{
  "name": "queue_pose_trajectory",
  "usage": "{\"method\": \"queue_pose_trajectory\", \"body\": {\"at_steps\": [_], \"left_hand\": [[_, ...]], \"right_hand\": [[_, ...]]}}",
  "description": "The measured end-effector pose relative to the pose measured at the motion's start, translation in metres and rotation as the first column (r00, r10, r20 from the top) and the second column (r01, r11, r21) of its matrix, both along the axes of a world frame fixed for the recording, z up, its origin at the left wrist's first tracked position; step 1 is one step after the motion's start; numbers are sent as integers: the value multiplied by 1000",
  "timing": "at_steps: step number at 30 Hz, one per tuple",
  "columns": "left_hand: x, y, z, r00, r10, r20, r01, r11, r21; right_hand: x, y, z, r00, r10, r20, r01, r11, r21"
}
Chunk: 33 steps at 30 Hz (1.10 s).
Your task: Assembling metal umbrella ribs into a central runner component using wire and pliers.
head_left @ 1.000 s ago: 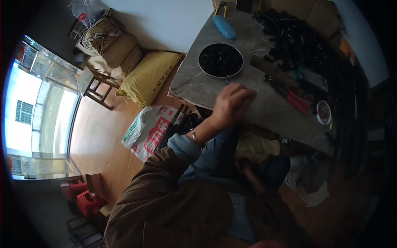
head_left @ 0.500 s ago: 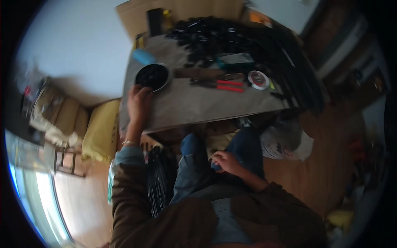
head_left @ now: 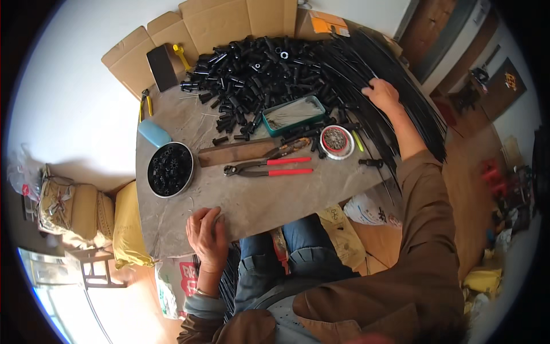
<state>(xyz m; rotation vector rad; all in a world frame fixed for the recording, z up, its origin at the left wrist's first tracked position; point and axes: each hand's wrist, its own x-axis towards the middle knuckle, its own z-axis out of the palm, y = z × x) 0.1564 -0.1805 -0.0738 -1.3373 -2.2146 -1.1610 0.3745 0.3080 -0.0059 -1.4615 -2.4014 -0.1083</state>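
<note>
My left hand (head_left: pixel 207 238) rests at the near left edge of the table, its fingers curled in; whatever they hold, if anything, is too small to make out. A round tin (head_left: pixel 191 179) full of small black parts stands just beyond it. Stretched out to the far right, my right hand (head_left: pixel 382 94) has its fingers pinched on the bundle of long thin black rods (head_left: pixel 413 109), apparently on a rod there. To the left of that bundle lies a large heap of short black tubular pieces (head_left: pixel 258 80). Red-handled pincers (head_left: pixel 268 167) lie in the middle of the table.
On the table (head_left: pixel 258 206) are a green tray (head_left: pixel 293 116) of thin pale pins, a round white tub (head_left: pixel 337 142) of small metal bits, a wooden strip (head_left: pixel 236 153), a blue case (head_left: pixel 154 133), yellow-handled nippers (head_left: pixel 145 106) and a phone (head_left: pixel 162 67). Cardboard (head_left: pixel 217 23) stands behind; yellow sacks (head_left: pixel 129 226) sit left.
My left hand has left the tin and come back to the near table edge. From my lap, my right hand has reached out to the black rods. The view has shifted and sharpened.
</note>
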Motion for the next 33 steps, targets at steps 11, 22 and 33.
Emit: {"method": "queue_pose_trajectory", "body": {"at_steps": [11,22,33], "left_hand": [[3,8,-3,990,82,-117,-101,981,-164],[-23,86,28,963,-184,-197,130,958,-257],[6,84,18,970,-241,-14,234,952,-195]], "right_hand": [[-22,52,-23,990,-69,124,74,997,-34],[-4,40,-22,989,-20,149,33,996,-82],[3,27,31,991,22,130,14,964,-267]]}}
